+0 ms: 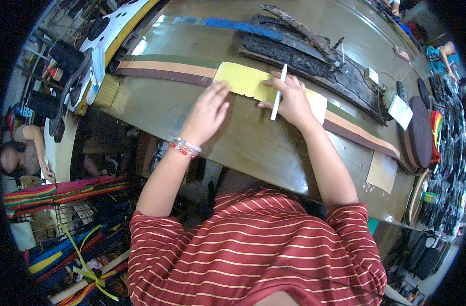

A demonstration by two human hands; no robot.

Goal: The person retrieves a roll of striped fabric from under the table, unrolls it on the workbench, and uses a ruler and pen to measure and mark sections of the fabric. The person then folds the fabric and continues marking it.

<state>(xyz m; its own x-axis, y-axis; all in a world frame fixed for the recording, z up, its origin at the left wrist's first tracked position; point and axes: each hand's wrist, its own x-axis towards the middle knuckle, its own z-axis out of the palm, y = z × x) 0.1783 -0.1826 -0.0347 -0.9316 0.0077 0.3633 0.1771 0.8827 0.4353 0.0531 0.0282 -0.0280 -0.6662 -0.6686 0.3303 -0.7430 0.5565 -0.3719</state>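
Note:
A yellow rectangular card (244, 80) with a small notch in its near edge lies across a long striped strap (161, 67) of green, tan and brown bands. With extended fingertips, my left hand (208, 112) touches the card's near left corner. My right hand (294, 102) presses on the card's right part and has a slim white pen (279, 94) between its fingers, tilted nearly upright. The card's pale right end (317, 104) sticks out past that hand, and the strap runs on beyond it to the right.
On the shiny brown table (243, 135), a charred-looking dark board (314, 76) lies behind the strap, beside a blue strip (233, 25). A large webbing roll (419, 132) and a tan card (382, 171) are at right. People (36, 150) work at both sides.

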